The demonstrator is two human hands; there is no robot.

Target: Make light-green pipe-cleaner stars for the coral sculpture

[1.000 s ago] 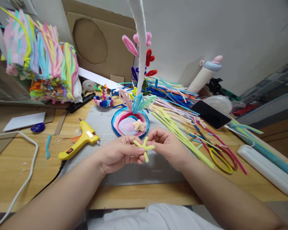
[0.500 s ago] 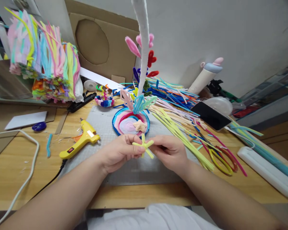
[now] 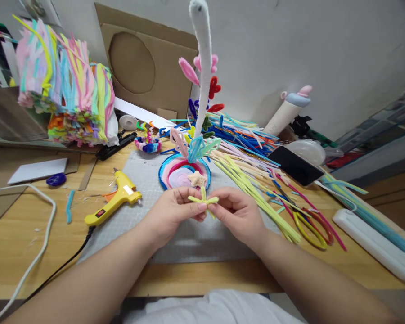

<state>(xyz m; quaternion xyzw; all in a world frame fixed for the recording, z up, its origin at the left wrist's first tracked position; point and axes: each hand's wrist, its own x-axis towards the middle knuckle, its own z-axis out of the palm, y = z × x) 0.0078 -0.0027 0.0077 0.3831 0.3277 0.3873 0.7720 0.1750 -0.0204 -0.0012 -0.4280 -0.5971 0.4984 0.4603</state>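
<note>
A small yellow pipe-cleaner star [image 3: 203, 196] is pinched between my two hands, its arms pointing outward. My left hand [image 3: 175, 209] grips its left side with thumb and forefinger. On the right, my right hand [image 3: 238, 211] pinches one of its lower arms, and the fingertips nearly meet. Just beyond lies a round base of coiled blue, pink and white pipe cleaners [image 3: 167, 179], bearing a cream star [image 3: 196, 178]. From behind it rises a tall white fuzzy stem [image 3: 204, 72] with coloured petal shapes beside it.
A yellow glue gun [image 3: 116, 198] lies left on the grey cutting mat [image 3: 135, 234]. To the right are yellow-green pipe cleaners [image 3: 256, 195], scissors [image 3: 310, 229], a phone [image 3: 295, 165] and a white power strip [image 3: 374, 245]. Pipe-cleaner bundles [image 3: 67, 81] stand at back left.
My right fingers have closed in on the star's lower right arm, which is now mostly covered. The star has tilted slightly. The whole view has shifted a little.
</note>
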